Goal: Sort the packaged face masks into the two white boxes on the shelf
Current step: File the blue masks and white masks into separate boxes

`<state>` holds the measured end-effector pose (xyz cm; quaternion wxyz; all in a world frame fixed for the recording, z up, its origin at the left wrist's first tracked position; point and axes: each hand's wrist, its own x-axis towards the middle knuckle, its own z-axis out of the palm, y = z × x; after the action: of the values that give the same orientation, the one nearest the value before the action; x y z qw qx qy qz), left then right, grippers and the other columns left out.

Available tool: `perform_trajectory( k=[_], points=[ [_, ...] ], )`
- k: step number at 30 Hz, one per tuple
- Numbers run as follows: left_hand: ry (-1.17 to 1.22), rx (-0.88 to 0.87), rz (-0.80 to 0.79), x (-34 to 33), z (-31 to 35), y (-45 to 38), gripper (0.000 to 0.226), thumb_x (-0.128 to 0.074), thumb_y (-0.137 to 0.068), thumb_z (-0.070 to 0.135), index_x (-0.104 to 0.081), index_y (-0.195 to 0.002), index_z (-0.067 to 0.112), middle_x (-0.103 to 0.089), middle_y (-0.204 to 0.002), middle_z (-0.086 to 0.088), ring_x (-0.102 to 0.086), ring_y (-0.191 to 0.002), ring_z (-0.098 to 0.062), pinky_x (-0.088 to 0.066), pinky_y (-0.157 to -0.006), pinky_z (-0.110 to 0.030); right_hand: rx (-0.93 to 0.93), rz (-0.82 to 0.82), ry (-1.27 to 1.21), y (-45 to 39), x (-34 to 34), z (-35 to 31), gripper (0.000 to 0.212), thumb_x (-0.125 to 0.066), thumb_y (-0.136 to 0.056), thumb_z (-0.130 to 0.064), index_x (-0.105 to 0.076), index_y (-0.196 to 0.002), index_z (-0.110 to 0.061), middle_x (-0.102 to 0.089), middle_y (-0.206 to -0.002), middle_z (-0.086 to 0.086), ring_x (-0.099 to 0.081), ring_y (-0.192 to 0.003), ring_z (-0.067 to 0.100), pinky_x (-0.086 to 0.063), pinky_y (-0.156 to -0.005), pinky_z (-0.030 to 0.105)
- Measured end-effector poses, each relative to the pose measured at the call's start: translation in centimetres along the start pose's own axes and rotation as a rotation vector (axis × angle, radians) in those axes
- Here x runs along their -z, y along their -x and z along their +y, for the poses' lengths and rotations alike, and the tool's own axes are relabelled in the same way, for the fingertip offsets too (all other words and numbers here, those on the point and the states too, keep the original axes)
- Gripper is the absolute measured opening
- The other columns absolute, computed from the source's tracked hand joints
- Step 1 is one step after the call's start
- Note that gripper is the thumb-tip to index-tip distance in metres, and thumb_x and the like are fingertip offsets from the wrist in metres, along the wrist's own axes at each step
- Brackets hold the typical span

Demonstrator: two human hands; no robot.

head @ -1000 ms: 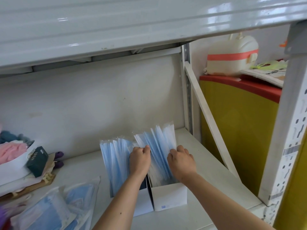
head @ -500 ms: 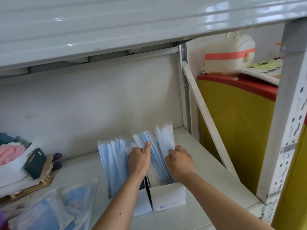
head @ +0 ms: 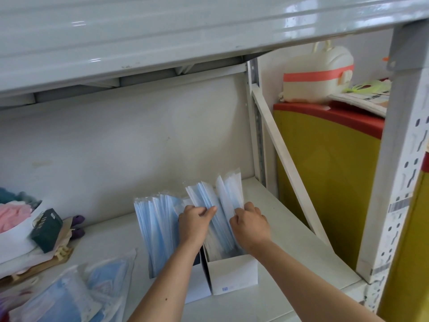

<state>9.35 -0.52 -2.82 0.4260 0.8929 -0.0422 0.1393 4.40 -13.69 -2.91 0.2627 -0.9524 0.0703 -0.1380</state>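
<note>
Both hands work inside the right white box (head: 234,273). Left hand (head: 195,223): fingers and thumb curled round the left-hand bundle of packaged masks (head: 204,201) standing in that box, thumb extended across their front edges. Right hand (head: 249,223): fingers curled, pinching the rearmost packets (head: 229,194) and holding them toward the right wall of the box.

Change over the last second: the masks in the right box stood as one fanned bundle; they are now parted into two groups, with a gap open between the hands. The left thumb, raised half a second ago, now lies flat across the packets. Both white boxes have kept their position on the shelf (head: 290,247).

Location of task items: the right box holds the two parted groups, upright and protruding well above its rim. The left white box (head: 199,289), touching the right box, holds a further upright stack (head: 157,224), untouched. More packaged masks lie in a loose clear bag (head: 69,296) on the shelf, at lower left.

Assessment: the parting probably serves to level or compact the row, or to make room for further packets; the depth of the gap is hidden behind the hands. The bagged masks remain unsorted, so the task is incomplete.
</note>
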Motion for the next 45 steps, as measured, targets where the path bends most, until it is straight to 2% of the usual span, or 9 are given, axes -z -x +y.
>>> perform_trajectory(
  k=[10,16,22,25,31,33,36,38,45],
  points=[
    [0.013,0.019,-0.005,-0.1,0.5,0.4,0.055,-0.051,-0.094,0.031,-0.033,-0.045,0.016,-0.044,-0.083,-0.002,-0.053,-0.091,-0.037,-0.033,-0.07,-0.029,0.014,-0.013,0.014,0.0,0.2,0.0,0.034,-0.03,-0.099,-0.028,-0.058,-0.114,-0.014,-0.051,-0.117,0.006,-0.051,-0.104,0.022,-0.044,-0.094,0.033],
    [-0.002,0.023,0.003,-0.2,0.4,0.2,0.053,-0.052,-0.094,0.029,-0.037,-0.044,0.018,-0.044,-0.083,-0.002,-0.056,-0.096,-0.038,-0.037,-0.071,-0.031,0.029,-0.026,0.092,0.0,-0.1,-0.1,0.051,-0.04,-0.09,-0.059,-0.06,-0.113,-0.018,-0.052,-0.114,0.002,-0.051,-0.106,0.019,-0.043,-0.094,0.033],
    [0.011,0.03,0.017,-0.1,0.5,0.4,0.052,-0.051,-0.094,0.024,-0.036,-0.045,0.016,-0.048,-0.087,-0.005,-0.053,-0.089,-0.032,-0.036,-0.069,-0.03,0.031,-0.019,0.092,0.2,0.1,0.0,0.035,-0.039,-0.096,-0.04,-0.056,-0.117,-0.017,-0.05,-0.119,0.004,-0.05,-0.105,0.02,-0.044,-0.097,0.032],
    [0.061,0.025,0.07,0.0,0.8,0.4,0.052,-0.053,-0.092,0.019,-0.034,-0.044,0.016,-0.057,-0.108,-0.016,-0.05,-0.087,-0.026,-0.036,-0.07,-0.029,0.022,-0.004,0.077,0.1,0.1,0.0,0.033,-0.037,-0.098,-0.033,-0.056,-0.119,-0.017,-0.05,-0.12,0.004,-0.051,-0.106,0.02,-0.044,-0.098,0.031],
    [0.174,-0.132,0.268,2.8,4.1,0.4,0.05,-0.056,-0.088,0.009,-0.035,-0.043,0.009,-0.037,-0.15,-0.012,-0.035,-0.136,-0.027,-0.031,-0.108,-0.036,0.002,-0.005,0.067,0.0,0.3,0.4,0.034,-0.035,-0.098,-0.031,-0.055,-0.121,-0.017,-0.049,-0.122,0.004,-0.05,-0.108,0.019,-0.043,-0.1,0.031],
    [0.288,-0.136,0.416,5.4,5.2,-0.1,0.033,-0.054,-0.089,0.006,-0.05,-0.058,-0.006,-0.049,-0.138,-0.019,-0.047,-0.124,-0.03,-0.038,-0.1,-0.033,0.004,-0.016,0.067,0.1,0.5,0.5,0.034,-0.035,-0.098,-0.03,-0.054,-0.122,-0.017,-0.049,-0.123,0.004,-0.05,-0.107,0.02,-0.043,-0.099,0.032],
    [0.32,-0.168,0.637,10.5,6.4,-0.4,0.032,-0.045,-0.086,0.003,-0.041,-0.055,0.008,-0.044,-0.062,-0.014,-0.039,-0.06,-0.028,-0.032,-0.062,-0.031,0.011,-0.019,0.072,0.1,0.6,0.5,0.034,-0.035,-0.098,-0.028,-0.054,-0.121,-0.014,-0.049,-0.122,0.006,-0.05,-0.106,0.021,-0.044,-0.098,0.033],
    [0.221,-0.169,0.662,12.7,6.4,-0.2,0.039,-0.042,-0.086,0.004,-0.024,-0.054,0.016,-0.025,-0.053,-0.003,-0.023,-0.057,-0.02,-0.023,-0.055,-0.032,0.013,-0.016,0.079,0.2,0.6,0.4,0.033,-0.035,-0.098,-0.027,-0.054,-0.121,-0.014,-0.049,-0.122,0.006,-0.05,-0.106,0.021,-0.044,-0.097,0.033],
    [-0.145,-0.002,0.52,10.2,2.8,1.0,0.04,-0.044,-0.09,0.012,-0.025,-0.054,0.013,-0.033,-0.05,-0.003,-0.034,-0.06,-0.029,-0.024,-0.053,-0.032,0.022,-0.025,0.1,0.4,0.5,-0.3,0.034,-0.034,-0.098,-0.027,-0.053,-0.123,-0.014,-0.048,-0.122,0.006,-0.05,-0.106,0.021,-0.043,-0.098,0.033]
  ],
)
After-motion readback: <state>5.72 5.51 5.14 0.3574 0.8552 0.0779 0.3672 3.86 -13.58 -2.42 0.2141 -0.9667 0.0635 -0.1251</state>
